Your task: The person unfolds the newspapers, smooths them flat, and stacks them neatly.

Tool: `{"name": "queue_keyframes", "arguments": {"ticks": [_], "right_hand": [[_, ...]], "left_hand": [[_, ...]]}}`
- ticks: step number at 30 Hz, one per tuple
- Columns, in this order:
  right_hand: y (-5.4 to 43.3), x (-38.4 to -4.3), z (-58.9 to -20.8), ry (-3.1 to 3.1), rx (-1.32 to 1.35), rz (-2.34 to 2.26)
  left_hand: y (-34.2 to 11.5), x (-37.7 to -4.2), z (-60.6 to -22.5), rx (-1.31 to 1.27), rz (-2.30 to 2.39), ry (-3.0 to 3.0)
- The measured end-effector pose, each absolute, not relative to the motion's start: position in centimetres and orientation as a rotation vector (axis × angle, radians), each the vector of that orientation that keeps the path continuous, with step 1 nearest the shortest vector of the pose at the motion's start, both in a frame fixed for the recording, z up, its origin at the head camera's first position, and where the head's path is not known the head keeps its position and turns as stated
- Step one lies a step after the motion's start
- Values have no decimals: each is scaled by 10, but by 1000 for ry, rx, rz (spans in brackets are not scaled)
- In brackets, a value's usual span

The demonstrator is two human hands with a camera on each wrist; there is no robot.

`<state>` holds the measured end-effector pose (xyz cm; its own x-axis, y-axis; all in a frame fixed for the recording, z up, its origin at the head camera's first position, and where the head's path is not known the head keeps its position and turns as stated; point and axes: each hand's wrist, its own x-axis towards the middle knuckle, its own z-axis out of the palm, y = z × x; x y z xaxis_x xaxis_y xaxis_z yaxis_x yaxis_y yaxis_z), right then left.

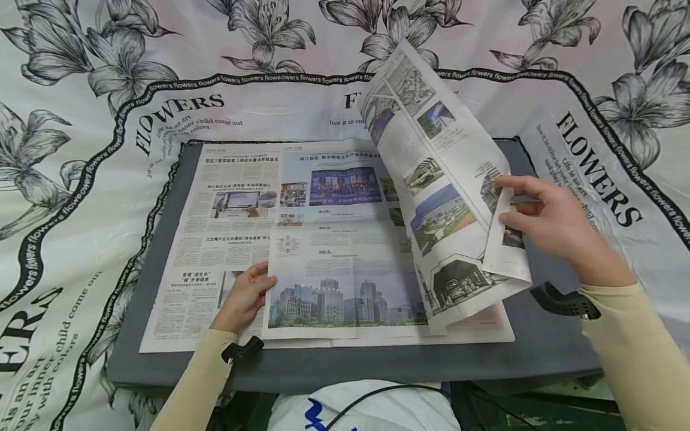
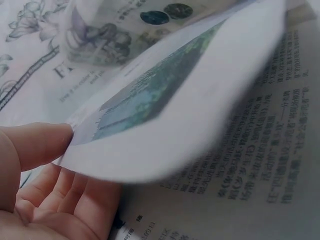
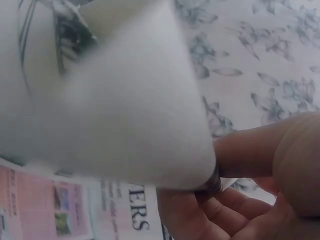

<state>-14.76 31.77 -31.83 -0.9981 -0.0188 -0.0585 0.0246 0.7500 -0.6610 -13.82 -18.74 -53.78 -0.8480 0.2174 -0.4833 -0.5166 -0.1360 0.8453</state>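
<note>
A printed newspaper (image 1: 334, 239) lies spread in front of me, with colour photos and columns of text. My right hand (image 1: 563, 224) pinches the right edge of a lifted newspaper page (image 1: 453, 149), which stands up off the spread in a bent, slanting curl. In the right wrist view, thumb and fingers close on the folded edge of that page (image 3: 150, 125). My left hand (image 1: 245, 302) pinches the left edge of a newspaper sheet near its lower part. The left wrist view has the thumb on top of that sheet (image 2: 150, 155) and the fingers under it.
Beneath the newspaper is a dark grey surface (image 1: 156, 365), bordered by a white cloth (image 1: 280, 114) with black flower prints and lettering. Below the near edge a white cloth item (image 1: 366, 407) with a black cable (image 1: 388, 388) shows. Each wrist wears a black band.
</note>
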Motion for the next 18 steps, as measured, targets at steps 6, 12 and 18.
{"name": "queue_keyframes", "arguments": {"ticks": [6, 12, 18], "right_hand": [[348, -141, -312, 2984, 160, -1015], [374, -131, -320, 3010, 299, -946], [398, -123, -332, 2986, 472, -909]], "left_hand": [[-186, -139, -537, -354, 2031, 1662], [-186, -138, -538, -358, 2030, 1677], [-185, -138, -538, -375, 2032, 1689]]}}
